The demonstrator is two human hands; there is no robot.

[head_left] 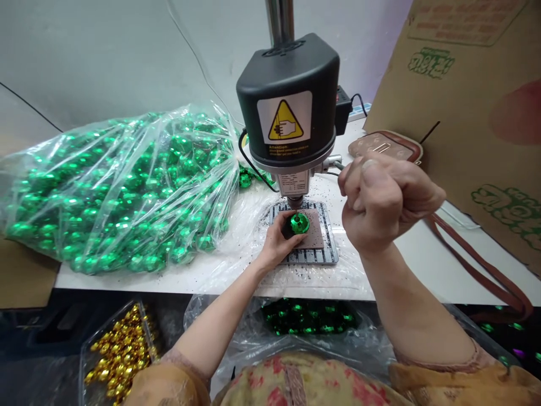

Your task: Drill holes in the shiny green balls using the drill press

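Observation:
My left hand (281, 239) grips a shiny green faceted ball (300, 223) between thumb and fingers. The ball rests on a brownish square pad (315, 234), which lies on the slotted metal base (332, 248) of a small drill press. A dark hole shows in the ball's top, just below the chuck (295, 201). My right hand (376, 197) is raised in a fist around the drill press lever (337, 162); most of the lever is hidden by the fingers. The black motor housing (291, 73) bears a yellow warning label.
A clear plastic bag (127, 186) full of green balls lies at left. A brown purse (389, 144) and a cardboard box (460, 113) stand at right. Below the table edge are gold balls (120, 349) in a clear bin and green balls (310, 316) in plastic. Dark crumbs dot the base.

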